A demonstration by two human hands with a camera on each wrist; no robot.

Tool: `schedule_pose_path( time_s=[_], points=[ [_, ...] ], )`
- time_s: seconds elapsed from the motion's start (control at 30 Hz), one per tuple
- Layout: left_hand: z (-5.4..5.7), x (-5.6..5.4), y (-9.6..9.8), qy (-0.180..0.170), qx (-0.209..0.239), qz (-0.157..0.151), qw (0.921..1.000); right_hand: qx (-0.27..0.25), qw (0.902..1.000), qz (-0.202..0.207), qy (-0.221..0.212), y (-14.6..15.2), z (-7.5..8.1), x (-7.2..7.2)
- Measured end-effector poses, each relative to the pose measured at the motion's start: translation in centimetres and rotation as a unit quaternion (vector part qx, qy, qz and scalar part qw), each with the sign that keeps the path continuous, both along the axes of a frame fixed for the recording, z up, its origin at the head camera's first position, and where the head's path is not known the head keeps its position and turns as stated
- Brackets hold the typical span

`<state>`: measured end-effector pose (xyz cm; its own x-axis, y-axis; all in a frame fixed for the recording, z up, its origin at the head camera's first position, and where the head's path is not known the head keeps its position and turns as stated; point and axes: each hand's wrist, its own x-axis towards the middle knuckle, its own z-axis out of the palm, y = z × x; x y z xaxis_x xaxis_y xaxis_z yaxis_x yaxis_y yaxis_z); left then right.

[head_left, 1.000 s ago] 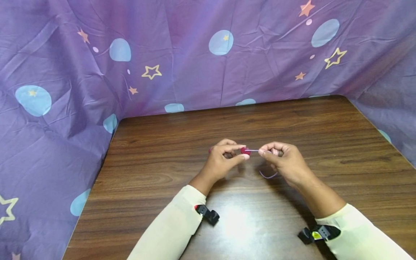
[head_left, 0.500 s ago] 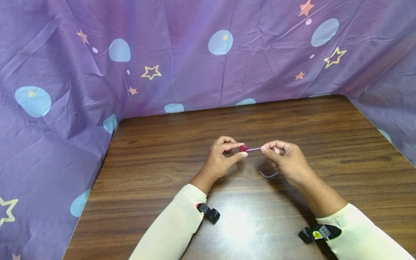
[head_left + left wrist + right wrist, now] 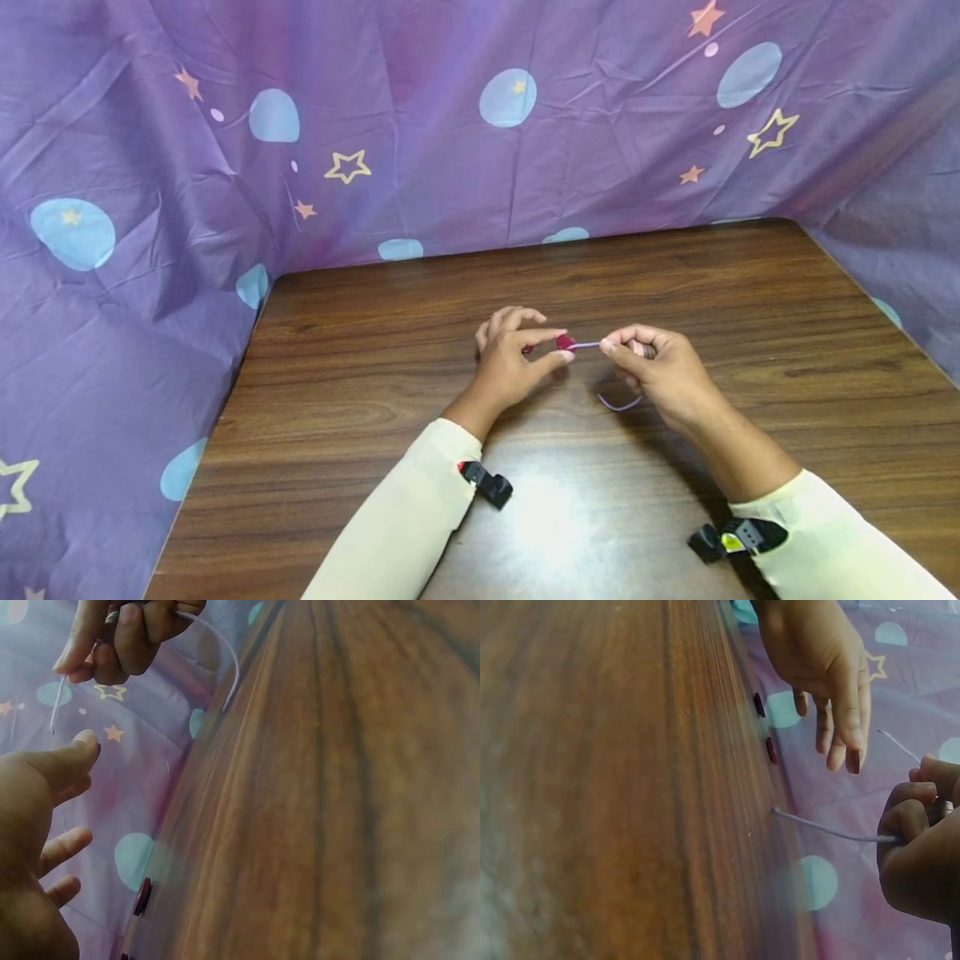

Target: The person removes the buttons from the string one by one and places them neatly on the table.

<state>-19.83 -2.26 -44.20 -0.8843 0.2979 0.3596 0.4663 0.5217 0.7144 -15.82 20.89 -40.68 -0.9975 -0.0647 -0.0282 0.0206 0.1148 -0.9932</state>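
My left hand (image 3: 506, 350) pinches a small, round, dark red button-like disc (image 3: 566, 342) between thumb and index fingertip. Its other fingers are spread away from the disc. Just to the right, my right hand (image 3: 660, 367) pinches a thin lilac string (image 3: 587, 345) near its end. In the head view the string's end meets the disc's lower right edge. The right wrist view instead shows a small gap between the string tip (image 3: 882, 733) and the disc (image 3: 853, 761). The string's other end hangs below my right hand in a curve. Whether the disc has holes cannot be seen.
Two more dark red discs, one of them the nearer disc (image 3: 771, 750), lie on the brown wooden table (image 3: 375, 333). In the head view my left hand mostly hides them. A purple curtain (image 3: 420, 108) with stars and dots hangs around the table's far and side edges.
My left hand's free fingers have lifted and spread, and its forearm has shifted slightly up and right. The disc has turned a little in its pinch. My right hand stays almost still.
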Motion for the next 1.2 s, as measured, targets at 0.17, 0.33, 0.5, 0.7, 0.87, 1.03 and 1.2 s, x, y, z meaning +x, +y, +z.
schedule_pose_path(
  time_s=[0.17, 0.33, 0.5, 0.7, 0.87, 1.03, 1.2],
  points=[
    [-0.3, -0.6, -0.2, -0.005, -0.014, 0.009, 0.9998, 0.002, 1.0, 0.001, -0.009, 0.0, 0.1, 0.0],
    [-0.5, -1.0, -0.4, -0.033, -0.036, 0.021, 0.9986, -0.005, 0.9999, -0.001, -0.016, 0.1, 0.1, 0.0],
    [-1.1, -1.4, -0.5, -0.068, -0.048, 0.027, 0.9962, -0.029, 0.9993, 0.001, -0.023, 0.2, 0.1, -0.1],
    [-1.8, -1.8, -0.4, -0.083, -0.051, 0.035, 0.9946, -0.031, 0.9993, 0.003, -0.022, 0.4, 0.3, -0.1],
    [-1.7, -1.9, 0.0, -0.097, -0.077, 0.044, 0.9913, -0.033, 0.9991, 0.001, -0.027, 0.6, 0.3, 0.0],
    [-1.2, -1.7, 0.5, -0.113, -0.098, 0.066, 0.9866, -0.039, 0.9987, -0.007, -0.031, 1.1, 0.1, 0.1],
    [-0.9, -1.5, 0.9, -0.12, -0.097, 0.087, 0.9842, -0.047, 0.9983, -0.002, -0.034, 1.7, -0.4, 0.4]
  ],
)
